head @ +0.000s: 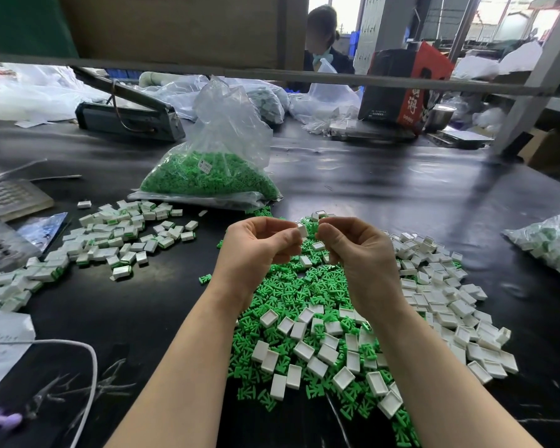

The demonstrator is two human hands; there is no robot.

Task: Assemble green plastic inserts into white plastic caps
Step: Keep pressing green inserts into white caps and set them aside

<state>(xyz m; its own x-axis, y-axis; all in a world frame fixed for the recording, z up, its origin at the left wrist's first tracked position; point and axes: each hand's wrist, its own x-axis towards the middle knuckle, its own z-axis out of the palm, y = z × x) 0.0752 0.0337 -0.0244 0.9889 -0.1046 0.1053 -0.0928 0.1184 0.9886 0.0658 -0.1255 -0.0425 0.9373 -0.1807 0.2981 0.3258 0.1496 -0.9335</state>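
White cap point(302, 230) is sitting pinched between the thumb and fingers of the left hand point(262, 245), held up above the black table point(401, 195) at the far edge of the loose parts. The right hand point(358, 250) is hovering just beside it, fingertips almost meeting the left hand's, with its fingers curled inward; whether it is pinching a green insert cannot be told, since the fingers are hiding whatever lies between them. Both forearms are reaching in from the bottom of the view, close together.

Under the hands a heap of green inserts point(282, 292) is spreading across the table, with empty white caps point(434, 295) lying mixed over it and thickening toward the right. To the left, well apart from the heap, a pile of assembled caps point(117, 234) showing green edges is trailing off toward the left edge. Beyond the hands a clear plastic bag of green inserts point(207, 176) is standing on the table, its top bunched upward. Another clear bag holding white and green parts point(550, 244) is lying at the right edge. A white cable point(88, 367) is curving over the near left corner beside a sheet of paper point(0, 344). At the far side of the table a person point(324, 40) is sitting behind more plastic bags and a red and black box point(408, 82).
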